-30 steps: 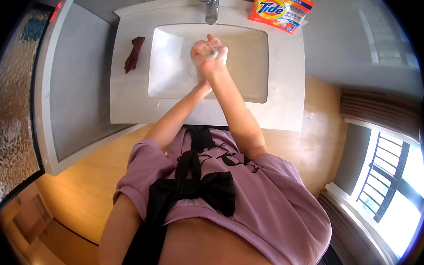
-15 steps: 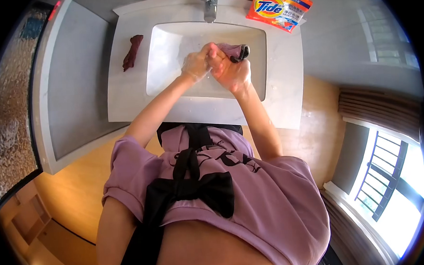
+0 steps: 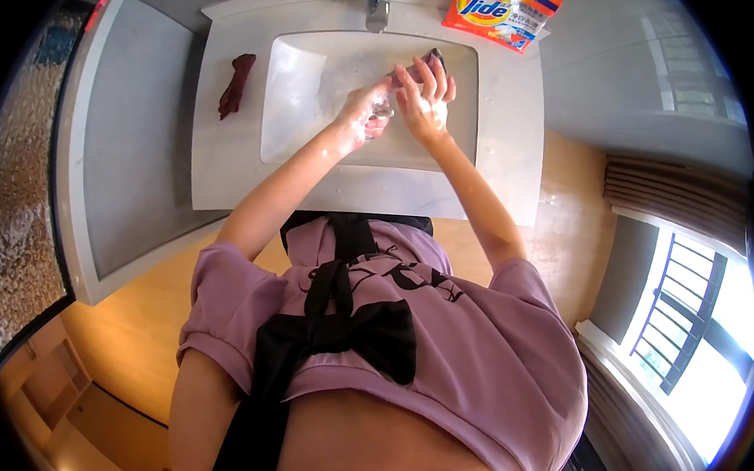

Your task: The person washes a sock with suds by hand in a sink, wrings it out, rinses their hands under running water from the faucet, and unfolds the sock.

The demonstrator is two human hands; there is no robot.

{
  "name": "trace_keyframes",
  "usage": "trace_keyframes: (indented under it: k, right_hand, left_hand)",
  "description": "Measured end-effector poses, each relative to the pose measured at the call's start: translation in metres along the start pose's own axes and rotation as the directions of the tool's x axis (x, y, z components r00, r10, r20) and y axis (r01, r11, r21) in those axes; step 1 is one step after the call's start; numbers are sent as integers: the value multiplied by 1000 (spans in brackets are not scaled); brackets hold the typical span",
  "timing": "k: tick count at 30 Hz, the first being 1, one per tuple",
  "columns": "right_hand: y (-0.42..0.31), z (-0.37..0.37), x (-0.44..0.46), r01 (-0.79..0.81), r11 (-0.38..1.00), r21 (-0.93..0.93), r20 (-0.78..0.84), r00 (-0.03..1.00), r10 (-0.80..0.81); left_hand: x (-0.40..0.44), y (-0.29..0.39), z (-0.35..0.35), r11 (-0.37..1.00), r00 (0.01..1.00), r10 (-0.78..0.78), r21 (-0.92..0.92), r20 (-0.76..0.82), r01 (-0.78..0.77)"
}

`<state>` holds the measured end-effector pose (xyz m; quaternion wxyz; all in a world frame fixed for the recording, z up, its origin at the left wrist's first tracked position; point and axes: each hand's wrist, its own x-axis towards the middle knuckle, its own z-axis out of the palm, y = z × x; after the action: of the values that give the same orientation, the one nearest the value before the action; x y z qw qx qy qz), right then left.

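Note:
Over the basin, my left hand is closed round one end of a wet purple sock with a dark end. White suds cling to my left fingers. My right hand lies over the sock's other part with fingers stretched and spread, touching or very near the fabric. Its fingers hide much of the sock. Below both hands is the white sink, with some cloudy water or foam in it.
A dark red crumpled cloth, perhaps another sock, lies on the counter left of the basin. An orange Tide bag rests at the back right. The chrome faucet stands behind the basin.
My right hand has turned from palm up to back up, and its fingers have spread over the sock. My left hand has shifted slightly. The sock now angles up to the right.

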<state>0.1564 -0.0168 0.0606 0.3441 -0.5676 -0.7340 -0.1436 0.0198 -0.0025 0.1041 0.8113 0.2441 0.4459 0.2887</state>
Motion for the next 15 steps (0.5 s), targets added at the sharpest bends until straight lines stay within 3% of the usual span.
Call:
trace_keyframes:
  k: [1,2,4,6,8,9,10,12,13,15]
  right_hand:
    - [0,-2,12,16,998,-53,-62,998,-20]
    - [4,-3,22,17,999,-49,-63,998,-20]
    - [15,-8,43,319,946,-57,-150,934,-324]
    - [19,-13,61,404,915,-13,-238,887,-395]
    - [30,-13,69,600,778,187,-110,800,-590]
    - [30,-19,69,588,792,164,-11,804,-595]
    - [32,-19,70,592,789,165,-15,801,-598]
    - [34,-19,68,497,833,243,285,784,-551]
    - [34,-14,66,497,833,242,284,785,-551]
    - [34,-4,61,400,903,157,447,786,-426]
  left_hand:
    - [-2,3,-1,982,977,-113,-131,179,138]
    - [-5,5,-2,982,978,-111,-131,174,135]
    - [-15,9,0,945,901,-210,-158,379,286]
    - [-14,18,-4,921,867,-252,-169,431,352]
    - [-17,28,-6,946,856,-275,-34,437,322]
    - [-19,30,-4,944,843,-280,-29,460,330]
    - [-18,33,-5,945,845,-276,-30,457,325]
    - [-14,37,-7,939,846,-344,137,408,316]
    - [-7,37,-10,939,845,-344,139,409,315]
    - [12,36,-18,785,897,-412,564,163,258]
